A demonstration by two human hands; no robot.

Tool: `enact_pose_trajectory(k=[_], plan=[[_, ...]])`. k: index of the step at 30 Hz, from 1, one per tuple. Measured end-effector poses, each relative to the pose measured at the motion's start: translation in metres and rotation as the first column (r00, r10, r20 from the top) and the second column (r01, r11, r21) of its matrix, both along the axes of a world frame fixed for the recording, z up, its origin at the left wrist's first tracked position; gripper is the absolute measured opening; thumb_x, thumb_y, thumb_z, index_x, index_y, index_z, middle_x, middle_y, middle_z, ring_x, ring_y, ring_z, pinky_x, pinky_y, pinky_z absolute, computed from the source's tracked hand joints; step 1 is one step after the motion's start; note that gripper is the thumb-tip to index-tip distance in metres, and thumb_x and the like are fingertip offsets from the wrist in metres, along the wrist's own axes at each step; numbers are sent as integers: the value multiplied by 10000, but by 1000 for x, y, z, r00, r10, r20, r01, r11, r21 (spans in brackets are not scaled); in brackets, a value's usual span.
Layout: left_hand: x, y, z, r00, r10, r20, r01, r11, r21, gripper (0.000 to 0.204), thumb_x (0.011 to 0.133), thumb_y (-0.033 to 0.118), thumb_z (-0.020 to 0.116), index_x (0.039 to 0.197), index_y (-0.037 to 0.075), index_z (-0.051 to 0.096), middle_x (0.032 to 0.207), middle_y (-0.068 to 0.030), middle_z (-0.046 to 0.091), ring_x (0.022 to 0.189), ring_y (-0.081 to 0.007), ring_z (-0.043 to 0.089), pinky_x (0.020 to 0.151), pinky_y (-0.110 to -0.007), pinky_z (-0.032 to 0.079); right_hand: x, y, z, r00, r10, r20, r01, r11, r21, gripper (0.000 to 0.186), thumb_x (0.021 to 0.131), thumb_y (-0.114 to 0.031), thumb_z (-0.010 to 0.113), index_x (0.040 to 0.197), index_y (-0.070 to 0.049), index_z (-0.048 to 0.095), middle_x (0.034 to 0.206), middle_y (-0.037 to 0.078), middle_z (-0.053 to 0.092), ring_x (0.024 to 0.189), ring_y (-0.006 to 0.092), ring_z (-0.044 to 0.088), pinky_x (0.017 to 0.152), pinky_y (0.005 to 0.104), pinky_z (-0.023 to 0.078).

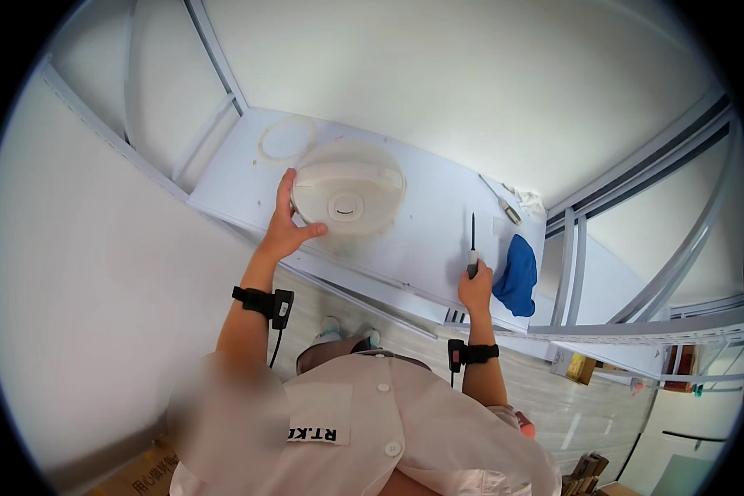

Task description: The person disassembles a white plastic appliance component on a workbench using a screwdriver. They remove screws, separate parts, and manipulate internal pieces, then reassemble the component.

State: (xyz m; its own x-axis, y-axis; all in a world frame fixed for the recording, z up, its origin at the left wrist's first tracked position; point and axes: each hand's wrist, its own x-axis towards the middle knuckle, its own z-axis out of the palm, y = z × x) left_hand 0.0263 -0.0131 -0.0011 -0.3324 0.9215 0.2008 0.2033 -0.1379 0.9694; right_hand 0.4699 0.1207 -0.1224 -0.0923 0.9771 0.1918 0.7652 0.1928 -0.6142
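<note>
A round white appliance, which looks like a rice cooker, stands on the white table, with a handle band across its top and a small round vent piece in front. My left hand grips its near left side, thumb at the front and fingers along the edge; the fingertips' far side is partly hidden. Away to the right, my right hand is closed round the handle of a screwdriver, its dark shaft pointing away from me. The screwdriver's tip is apart from the appliance. Just right of that hand lies a blue cloth.
A pale ring lies on the table behind the appliance. Another screwdriver and a crumpled white cloth lie at the far right. Metal frame posts stand at both ends. Boxes sit on a lower right shelf.
</note>
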Motion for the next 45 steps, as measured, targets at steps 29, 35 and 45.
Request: enact_pose_trajectory(k=[29, 35, 45], plan=[[-45, 21, 8, 955, -116, -275, 100, 992, -70, 1528, 486, 310, 1088, 1689, 62, 180, 1660, -176, 338, 1545, -345, 324, 1264, -485, 325, -181, -17, 142, 712, 315, -627, -374, 926, 41, 562, 1004, -141, 754, 1499, -17, 520, 1049, 21, 632, 901, 91, 588, 812, 261, 523], [-43, 30, 17, 979, -203, -28, 202, 979, -20, 1489, 463, 315, 1095, 1651, 38, 243, 1616, -156, 427, 1499, -311, 429, 1257, -457, 349, -197, -20, 142, 774, 270, -573, -309, 951, 32, 574, 1016, -193, 757, 1517, -14, 541, 966, -19, 602, 845, 77, 561, 761, 252, 506], [-52, 40, 31, 959, -282, -7, 282, 957, 74, 1441, 502, 322, 1095, 1635, 29, 254, 1585, -179, 440, 1484, -333, 448, 1233, -474, 390, -211, -36, 164, 786, 142, -601, -229, 971, -70, 613, 978, -107, 776, 1528, 7, 531, 905, -23, 608, 787, 74, 566, 731, 256, 523]])
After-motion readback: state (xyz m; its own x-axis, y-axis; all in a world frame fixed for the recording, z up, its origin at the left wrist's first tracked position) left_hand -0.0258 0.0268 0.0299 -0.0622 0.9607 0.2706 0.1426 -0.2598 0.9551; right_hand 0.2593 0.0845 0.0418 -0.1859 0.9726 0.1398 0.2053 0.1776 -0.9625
